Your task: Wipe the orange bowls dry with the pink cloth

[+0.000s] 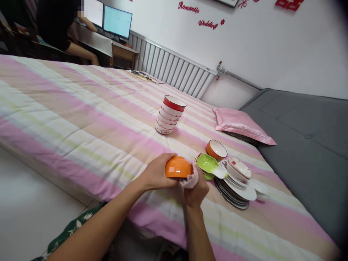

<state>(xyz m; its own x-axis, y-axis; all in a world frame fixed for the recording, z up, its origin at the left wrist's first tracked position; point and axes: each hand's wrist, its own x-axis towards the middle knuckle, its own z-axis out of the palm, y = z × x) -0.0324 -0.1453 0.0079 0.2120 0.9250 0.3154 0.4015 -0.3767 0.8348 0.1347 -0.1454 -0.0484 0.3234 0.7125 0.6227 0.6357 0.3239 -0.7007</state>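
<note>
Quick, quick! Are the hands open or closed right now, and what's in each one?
Left hand: grip closed, holding the orange bowl.
Right hand: grip closed, holding a pale cloth against the bowl's edge.

A glossy pink satin pillow (241, 125) is lying beside a padded grey headboard (304, 134). Red cursive lettering (208, 24) is decorating the white wall (163, 18) above a silver metal railing (176, 67). Beyond the pastel-striped bed (62, 98), a black-clothed person (56, 23) is sitting near two flat, glowing monitors (117, 21). Thin cables (148, 77) are lying near the railing.
</note>
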